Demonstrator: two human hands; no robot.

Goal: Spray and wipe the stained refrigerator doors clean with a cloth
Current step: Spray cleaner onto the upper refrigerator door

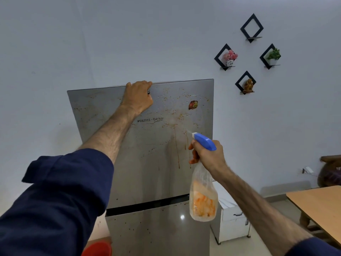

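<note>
While the fingers of the right hand (208, 156) curl around the neck of a spray bottle (203, 193), one finger sits at the trigger under the blue spray head (204, 142), whose white nozzle aims at the upper refrigerator door (103, 115). A faint mist seems to hang just in front of the nozzle. The bottle is clear plastic holding a little pale orange liquid near the bottom, so it is probably light, and the narrow neck is the natural place to grip it.

Higher up, the left hand (137, 97) has its fingers hooked over the top edge of the same door, apparently to steady it. Whether it also holds something small and dark is unclear. No cloth is visible.

Outward from the hands, the grey metal door is speckled with orange-brown spots and long drips running down its middle, near a colourful sticker (193, 105). It looks smooth, hard and likely slippery once wet. Below a dark gap, the lower door (147, 233) carries scattered specks too.
</note>
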